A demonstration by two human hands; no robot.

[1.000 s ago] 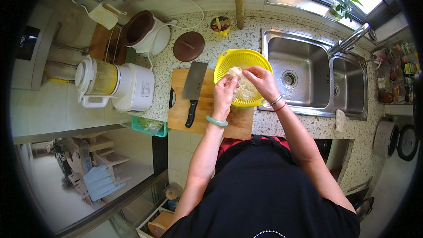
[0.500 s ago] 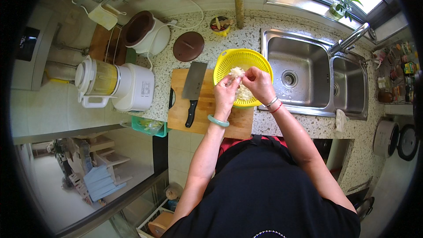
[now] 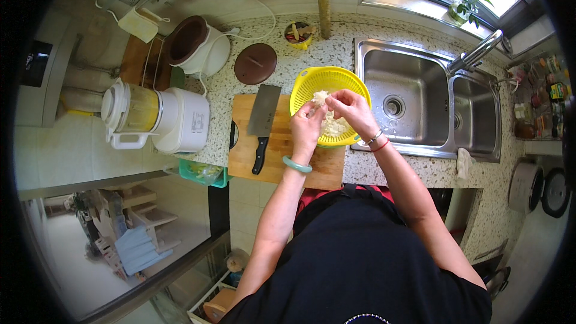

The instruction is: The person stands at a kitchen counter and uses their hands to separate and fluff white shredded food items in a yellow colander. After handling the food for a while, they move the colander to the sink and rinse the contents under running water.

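Note:
Over a yellow colander (image 3: 304, 86), my left hand (image 3: 306, 130) pinches a pale, ruffled piece of white fungus (image 3: 320, 97) between thumb and fingers. My right hand (image 3: 355, 114) meets it from the right, its thumb and fingertips closed at the edge of the same piece. Torn off-white bits (image 3: 333, 127) lie in the colander below both hands. The colander's near side overlaps a wooden cutting board (image 3: 288, 162). On that board, left of my left hand, a cleaver (image 3: 264, 114) rests with its black handle toward me.
Right of the colander is a double steel sink (image 3: 408, 78) with a faucet (image 3: 477, 53). A white blender (image 3: 183, 119), a white pot (image 3: 213, 51), a brown lid (image 3: 255, 65) and a small yellow container (image 3: 300, 41) stand around the board's left and far sides.
Both hands remain over the colander with the white fungus. My right fingers have shifted slightly left and down, and more of the bits beneath now show.

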